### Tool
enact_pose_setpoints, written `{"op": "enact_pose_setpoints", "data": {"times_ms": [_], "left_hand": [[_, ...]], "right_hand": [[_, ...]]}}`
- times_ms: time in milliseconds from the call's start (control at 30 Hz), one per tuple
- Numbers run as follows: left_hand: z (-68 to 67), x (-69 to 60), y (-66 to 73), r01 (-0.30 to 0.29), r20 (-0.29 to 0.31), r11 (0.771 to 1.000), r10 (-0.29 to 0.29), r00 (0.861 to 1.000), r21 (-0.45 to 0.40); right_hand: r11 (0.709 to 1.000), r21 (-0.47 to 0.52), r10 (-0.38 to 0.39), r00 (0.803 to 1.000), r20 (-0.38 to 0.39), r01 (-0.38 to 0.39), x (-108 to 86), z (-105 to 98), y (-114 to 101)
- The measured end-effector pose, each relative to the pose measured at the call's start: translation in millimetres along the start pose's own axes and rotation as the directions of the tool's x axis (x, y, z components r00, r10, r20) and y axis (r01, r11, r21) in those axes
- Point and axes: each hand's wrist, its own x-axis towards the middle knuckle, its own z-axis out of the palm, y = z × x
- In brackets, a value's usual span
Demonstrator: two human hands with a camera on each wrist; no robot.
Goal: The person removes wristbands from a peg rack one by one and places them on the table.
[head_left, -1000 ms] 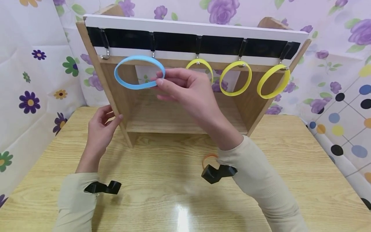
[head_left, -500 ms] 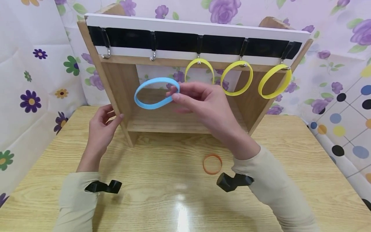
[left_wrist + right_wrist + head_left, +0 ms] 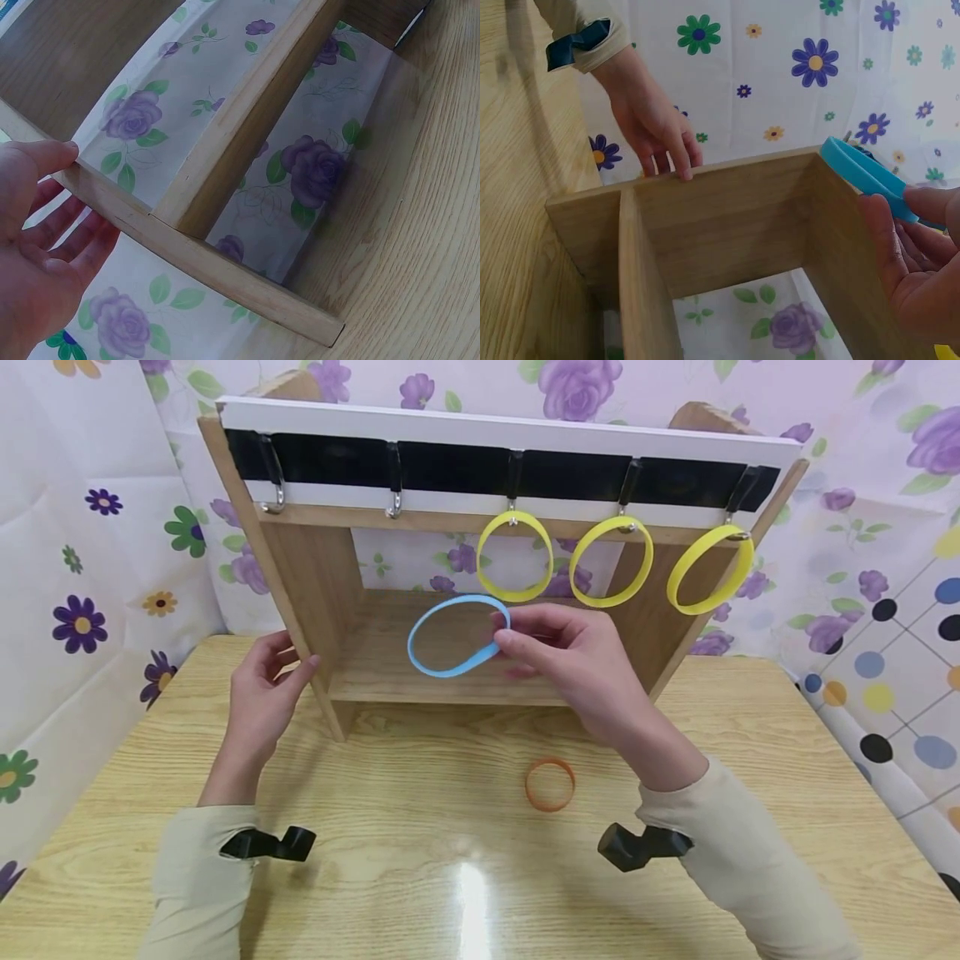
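My right hand point(image 3: 592, 672) pinches a light blue wristband point(image 3: 482, 657) between thumb and fingertips, in front of the wooden rack's opening. The right wrist view shows the same blue band at the right edge. My left hand point(image 3: 262, 689) holds the left side panel point(image 3: 318, 577) of the rack, thumb on its front edge and fingers on the outer side. In the left wrist view, the fingers point(image 3: 67, 236) curl beside the panel edge. Three yellow wristbands point(image 3: 649, 560) hang from hooks on the rack's right half.
Two bare hooks point(image 3: 394, 508) are on the left of the white-and-black rail point(image 3: 457, 464). An orange wristband point(image 3: 550, 807) lies on the wooden table point(image 3: 375, 843) in front of the rack. Floral cloth point(image 3: 825, 527) hangs behind.
My right hand has moved right and down with the blue wristband, away from the second hook. The orange band, partly covered earlier, shows whole. My left hand stays on the panel.
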Motion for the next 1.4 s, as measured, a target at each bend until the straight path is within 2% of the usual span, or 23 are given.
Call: {"op": "enact_pose_setpoints", "data": {"times_ms": [333,833,1033,1133,1400], "left_hand": [[0.0,-0.2,0.1,0.013,0.009,1.0,-0.013,1.0,0.016],[-0.3,-0.1,0.7,0.019,0.008,1.0,-0.019,1.0,0.024],[-0.9,-0.4,0.4,0.012,0.003,1.0,-0.012,1.0,0.013],[-1.0,-0.5,0.4,0.011,-0.003,1.0,-0.011,1.0,0.006],[-0.6,-0.4,0.4,0.017,-0.001,1.0,-0.017,1.0,0.01]], "right_hand": [[0.987,-0.145,0.064,0.997,-0.031,-0.068,-13.7,-25.0,20.5],[0.972,-0.172,0.144,0.985,-0.094,-0.159,-32.9,-59.8,54.7],[0.954,-0.194,0.211,0.971,-0.112,-0.23,-40.0,-71.6,67.0],[0.943,-0.21,0.241,0.964,-0.111,-0.26,-44.2,-78.7,74.0],[0.942,-0.172,0.274,0.957,-0.1,-0.288,-56.1,-97.1,95.6]]}}
